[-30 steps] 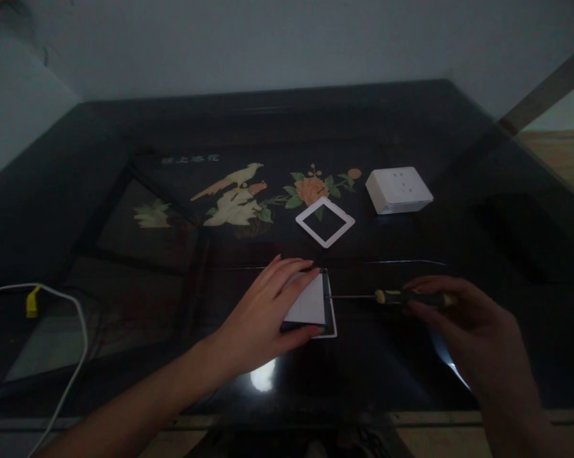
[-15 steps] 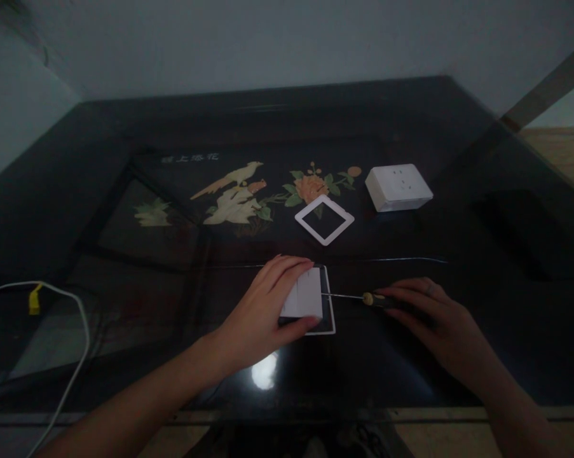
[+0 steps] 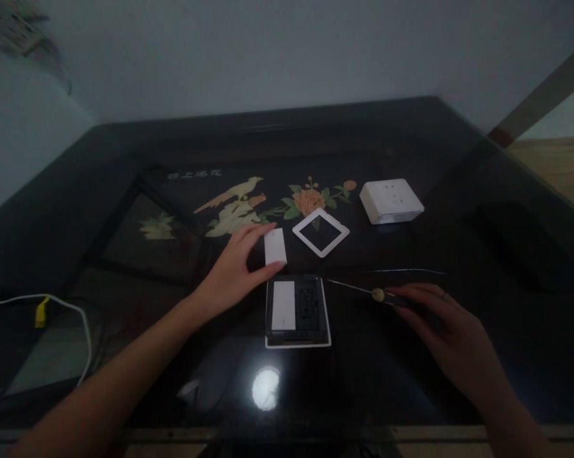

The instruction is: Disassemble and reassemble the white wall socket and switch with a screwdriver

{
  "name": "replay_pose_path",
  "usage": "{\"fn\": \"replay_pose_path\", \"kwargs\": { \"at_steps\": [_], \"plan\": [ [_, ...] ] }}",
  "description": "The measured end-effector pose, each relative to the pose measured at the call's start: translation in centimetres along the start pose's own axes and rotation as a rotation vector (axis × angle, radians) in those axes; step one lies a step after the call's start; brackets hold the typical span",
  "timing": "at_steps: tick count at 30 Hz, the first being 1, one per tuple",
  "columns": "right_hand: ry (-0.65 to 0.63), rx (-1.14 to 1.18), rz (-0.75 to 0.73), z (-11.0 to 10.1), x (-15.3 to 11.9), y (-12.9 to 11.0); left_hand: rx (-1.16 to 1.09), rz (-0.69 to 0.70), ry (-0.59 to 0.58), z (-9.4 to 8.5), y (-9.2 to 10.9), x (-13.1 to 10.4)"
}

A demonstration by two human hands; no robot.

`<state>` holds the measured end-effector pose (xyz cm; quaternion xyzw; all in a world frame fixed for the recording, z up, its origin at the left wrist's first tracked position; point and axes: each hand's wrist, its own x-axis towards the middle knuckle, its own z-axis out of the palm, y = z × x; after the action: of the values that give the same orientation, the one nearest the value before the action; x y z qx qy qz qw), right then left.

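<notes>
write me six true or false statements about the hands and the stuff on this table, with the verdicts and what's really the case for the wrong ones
1. The left hand holds a small white panel. True.
2. The right hand holds nothing. False: it holds a screwdriver.
3. The white frame lies on the dark table. True.
4. The white box is left of the white frame in the picture. False: it is to the right.
5. A white strip sits on the left half of the dark square unit. True.
6. The yellow tag is at the picture's right side. False: it is at the left.
</notes>
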<state>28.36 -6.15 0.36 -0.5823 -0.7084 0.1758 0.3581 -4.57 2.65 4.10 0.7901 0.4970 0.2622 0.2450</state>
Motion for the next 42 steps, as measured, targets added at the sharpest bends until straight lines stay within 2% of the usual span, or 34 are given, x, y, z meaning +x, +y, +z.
{"fn": "replay_pose_path", "kwargs": {
  "at_steps": [4,8,13,16,18,21,24,30,34,38,40,42],
  "plan": [
    [0.004,-0.002,-0.024,0.1,0.0,0.1,0.094,0.028,-0.054,1.5,-3.0,2.8],
    [0.014,0.000,-0.038,0.1,0.0,0.0,0.085,0.060,-0.077,2.5,-4.0,3.5],
    [0.028,0.034,-0.024,-0.5,0.8,-1.9,0.031,0.057,-0.011,1.2,-2.3,1.5],
    [0.146,0.208,0.095,-0.9,2.5,-4.0,-0.094,0.059,0.014,0.5,-0.2,-0.9],
    [0.219,0.414,0.138,-0.8,3.9,-5.3,-0.156,0.101,-0.033,0.5,1.2,-2.6],
    [0.250,0.558,0.080,-0.1,5.3,-6.6,-0.156,0.115,-0.149,0.7,2.2,-4.3],
    [0.284,0.485,-0.003,0.8,5.1,-7.1,-0.139,0.108,-0.219,0.8,2.3,-5.0],
    [0.341,0.375,-0.028,1.5,3.4,-7.0,-0.107,0.123,-0.228,0.7,2.1,-5.0],
    [0.262,0.273,-0.121,1.6,3.1,-6.9,-0.074,0.147,-0.226,0.7,2.1,-4.9],
    [0.189,0.296,-0.068,1.0,3.7,-6.2,-0.041,0.184,-0.212,0.8,1.9,-5.0],
    [0.067,0.272,-0.007,0.2,4.4,-5.4,-0.027,0.206,-0.204,0.9,1.8,-5.0],
    [-0.110,0.220,0.028,-0.6,5.3,-4.5,-0.011,0.232,-0.195,0.9,1.7,-5.0]
  ]
}}
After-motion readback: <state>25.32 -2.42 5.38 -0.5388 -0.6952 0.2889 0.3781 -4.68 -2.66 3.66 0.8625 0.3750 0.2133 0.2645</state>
